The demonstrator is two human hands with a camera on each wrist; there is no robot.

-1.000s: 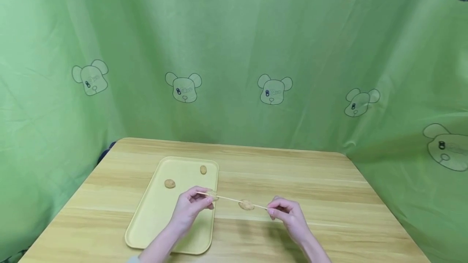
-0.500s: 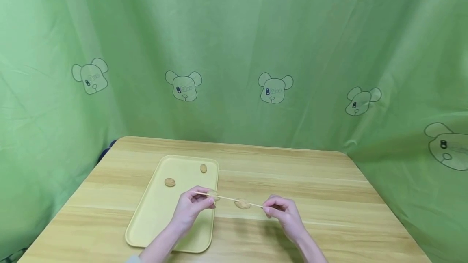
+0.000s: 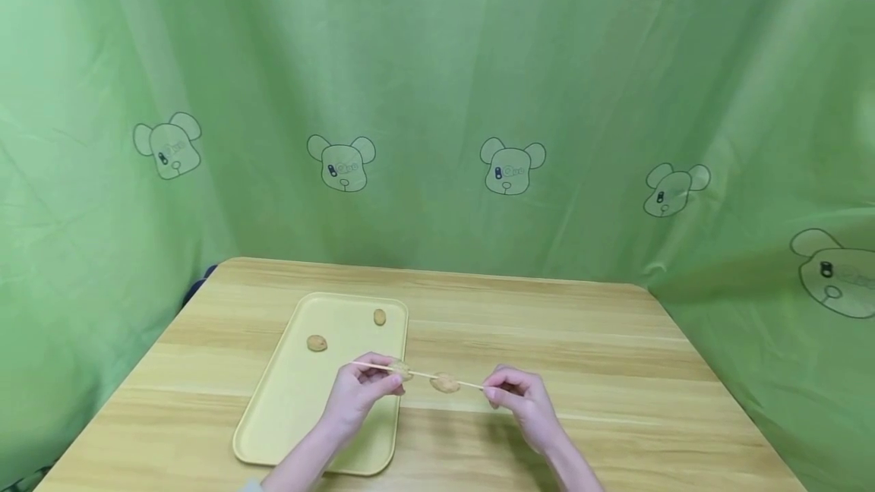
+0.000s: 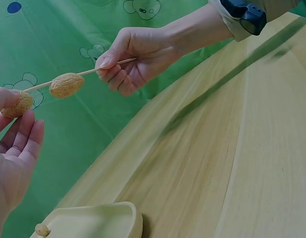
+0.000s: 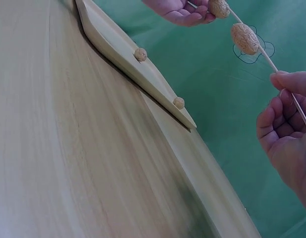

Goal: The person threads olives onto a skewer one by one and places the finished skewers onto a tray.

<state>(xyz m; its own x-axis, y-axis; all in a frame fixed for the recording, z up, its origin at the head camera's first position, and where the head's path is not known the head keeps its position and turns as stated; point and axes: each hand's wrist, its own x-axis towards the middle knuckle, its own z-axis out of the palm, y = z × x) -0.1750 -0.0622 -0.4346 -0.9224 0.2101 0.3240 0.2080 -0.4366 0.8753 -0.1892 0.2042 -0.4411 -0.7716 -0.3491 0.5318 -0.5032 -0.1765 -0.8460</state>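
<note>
A thin wooden skewer [image 3: 422, 375] is held level above the table, across the tray's right edge. One wrinkled tan oval ball [image 4: 67, 85] is threaded near its middle. My left hand [image 3: 350, 398] pinches a second wrinkled ball [image 4: 17, 106] between thumb and fingers. The skewer runs through this ball, and its tip shows to the left, over the fingers. A short gap separates the two balls. With thumb and curled fingers, my right hand [image 3: 525, 398] grips the skewer's right end, whose last part lies inside the palm in the right wrist view.
Beneath my left hand lies a pale yellow tray [image 3: 287, 420] with a raised rim. It holds two more balls, a larger one [image 3: 317, 343] at left and a smaller one [image 3: 379, 316] near the back right. A green curtain [image 3: 424, 82] hangs behind the wooden table [image 3: 547, 325].
My right hand has moved left with the skewer and its middle ball, closing some of the gap to the left ball. The skewer's tip reaches farther left, while my left hand stays nearly in place.
</note>
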